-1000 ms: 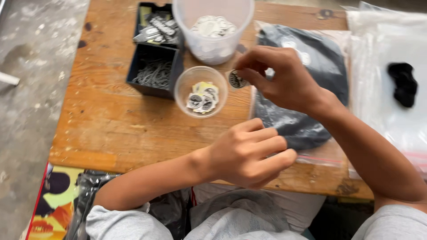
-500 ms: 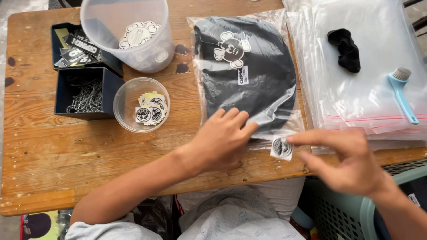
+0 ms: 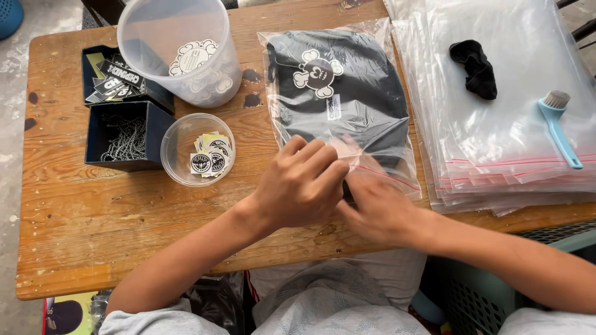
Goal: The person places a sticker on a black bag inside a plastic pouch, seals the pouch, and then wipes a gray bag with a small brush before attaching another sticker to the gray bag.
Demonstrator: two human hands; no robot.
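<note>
Bagged black garment point(image 3: 347, 93): soft, light, slippery film. My left hand point(image 3: 298, 186) and right hand point(image 3: 379, 208) lie flat, pinching its open edge.

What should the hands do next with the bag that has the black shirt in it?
Probably slide fingers along the open bottom edge to press it shut. Both the left hand and right hand rest on that edge of the clear bag, and the folded black garment already lies inside.
</note>
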